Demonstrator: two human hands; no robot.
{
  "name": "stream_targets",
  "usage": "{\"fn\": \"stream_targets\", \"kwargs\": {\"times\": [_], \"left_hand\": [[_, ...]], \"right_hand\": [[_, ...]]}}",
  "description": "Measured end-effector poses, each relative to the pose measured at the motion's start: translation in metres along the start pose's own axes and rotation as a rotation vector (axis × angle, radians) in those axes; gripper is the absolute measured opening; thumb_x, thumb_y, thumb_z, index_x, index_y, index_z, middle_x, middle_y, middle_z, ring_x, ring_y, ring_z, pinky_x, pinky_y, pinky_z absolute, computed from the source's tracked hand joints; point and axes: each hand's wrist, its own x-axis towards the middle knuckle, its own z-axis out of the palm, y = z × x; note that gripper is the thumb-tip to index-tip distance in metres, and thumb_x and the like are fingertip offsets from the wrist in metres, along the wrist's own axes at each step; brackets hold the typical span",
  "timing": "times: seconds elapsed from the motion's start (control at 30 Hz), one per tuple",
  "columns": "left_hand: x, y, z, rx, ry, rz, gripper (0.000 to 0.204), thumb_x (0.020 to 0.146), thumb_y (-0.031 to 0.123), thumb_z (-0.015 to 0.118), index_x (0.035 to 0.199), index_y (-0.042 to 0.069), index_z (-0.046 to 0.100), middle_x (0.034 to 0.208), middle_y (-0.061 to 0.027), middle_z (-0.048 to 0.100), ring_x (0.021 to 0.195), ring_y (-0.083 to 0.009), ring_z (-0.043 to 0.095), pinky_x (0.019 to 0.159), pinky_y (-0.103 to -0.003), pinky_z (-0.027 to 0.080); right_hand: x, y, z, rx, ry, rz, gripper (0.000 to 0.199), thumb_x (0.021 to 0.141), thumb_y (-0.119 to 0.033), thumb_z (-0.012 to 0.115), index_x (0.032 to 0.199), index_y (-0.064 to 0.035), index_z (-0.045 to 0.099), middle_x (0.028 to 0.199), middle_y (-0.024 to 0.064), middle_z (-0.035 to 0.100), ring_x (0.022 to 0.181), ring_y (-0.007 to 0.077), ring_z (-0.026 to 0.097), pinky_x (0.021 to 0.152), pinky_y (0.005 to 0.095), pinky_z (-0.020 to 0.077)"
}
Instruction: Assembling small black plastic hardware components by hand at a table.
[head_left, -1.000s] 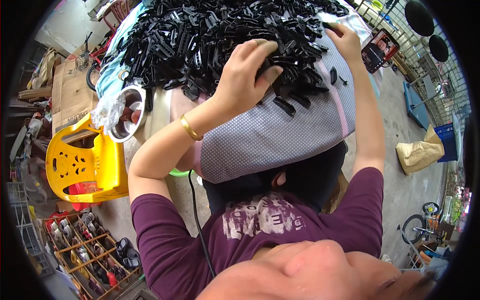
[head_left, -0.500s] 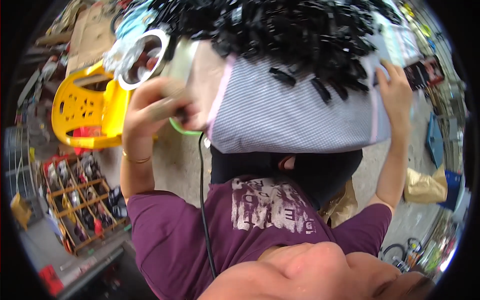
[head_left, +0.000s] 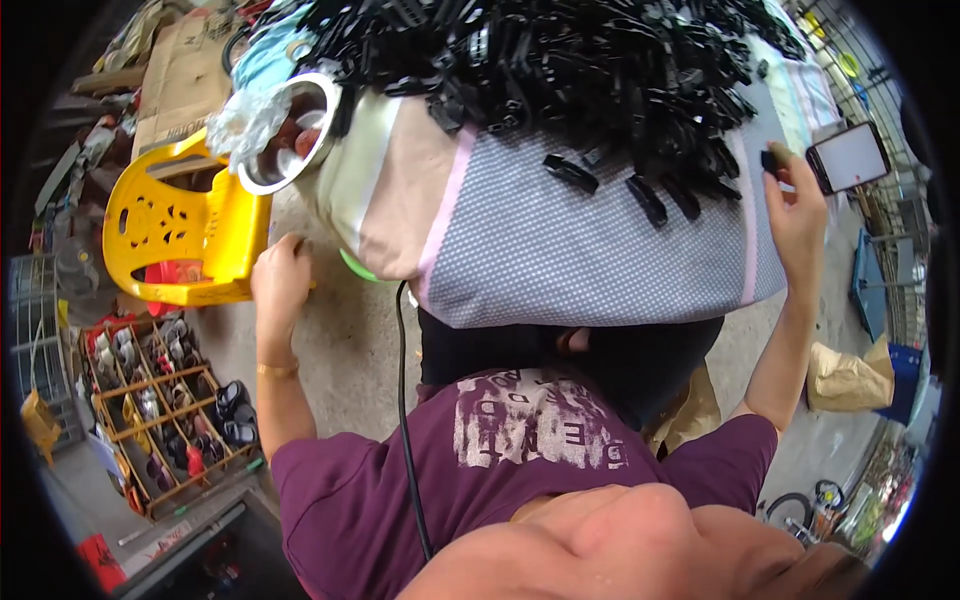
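A large heap of black plastic pieces (head_left: 560, 80) covers the far part of a cloth (head_left: 590, 235) with grey, pink and cream bands, spread over a surface before my lap. My right hand (head_left: 797, 205), at the cloth's right edge, pinches a small black plastic piece (head_left: 769, 160) between thumb and fingers. Right beside those fingers is a phone (head_left: 848, 158) with a lit, pale screen. Off the cloth to the left, my left hand (head_left: 283, 275) is closed, low by the yellow chair; what it holds, if anything, is hidden. A few loose black pieces (head_left: 571, 173) lie nearer me.
A metal bowl (head_left: 325, 160) with round reddish things and a clear plastic bag stands left of the heap, by the yellow plastic chair (head_left: 160, 235). Below the chair is a wooden shoe rack (head_left: 150, 395). A black cable (head_left: 404, 400) runs down my front. A paper bag (head_left: 850, 375) sits right.
My left hand has moved left and down, away from the cloth's left side to beside the yellow chair. My right hand stays at the right edge. The phone's screen now looks pale instead of dark.
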Motion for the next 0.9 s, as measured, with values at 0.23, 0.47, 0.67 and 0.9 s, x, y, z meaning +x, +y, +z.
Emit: {"fn": "stream_targets", "kwargs": {"times": [0.23,0.47,0.67,0.9], "left_hand": [[-0.011,0.147,-0.085,-0.676,-0.325,0.837,0.015,0.077,0.004,0.063,0.092,0.001,0.062,0.082,-0.0115,0.061,0.072,-0.0288,0.061,0.064,-0.032,0.048],[0.039,0.275,-0.038,-0.861,-0.485,1.071,0.025,0.083,0.011,0.062,0.105,0.0,0.059,0.091,-0.0129,0.061,0.07,-0.0204,0.062,0.062,-0.03,0.051],[0.046,0.308,-0.028,-1.268,-1.015,0.532,0.039,0.092,0.024,0.053,0.117,-0.005,0.049,0.094,-0.0167,0.061,0.066,-0.0148,0.063,0.06,-0.024,0.054],[0.056,0.291,-0.017,-1.295,-1.285,0.412,0.035,0.091,0.022,0.055,0.114,-0.005,0.052,0.09,-0.0125,0.062,0.067,-0.0148,0.063,0.063,-0.024,0.055]], "right_hand": [[-0.02,-0.01,0.023,-0.013,-0.073,-0.223,0.028,0.076,0.0,0.061,0.103,-0.0033,0.059,0.095,0.0118,0.06,0.084,0.0221,0.059,0.064,0.0303,0.045],[-0.023,-0.012,0.022,-0.16,-0.076,-0.133,0.019,0.072,-0.001,0.064,0.089,-0.0001,0.056,0.079,0.0159,0.055,0.073,0.033,0.056,0.064,0.0384,0.0445],[-0.044,-0.04,0.007,0.006,0.149,-0.255,0.025,0.062,0.008,0.068,0.085,0.0015,0.059,0.079,0.011,0.061,0.071,0.0253,0.058,0.062,0.0314,0.0488],[-0.035,-0.064,0.028,-0.101,0.181,-0.634,0.035,0.055,0.01,0.065,0.089,0.0007,0.062,0.093,0.0116,0.064,0.072,0.025,0.057,0.062,0.03,0.0497]]}}
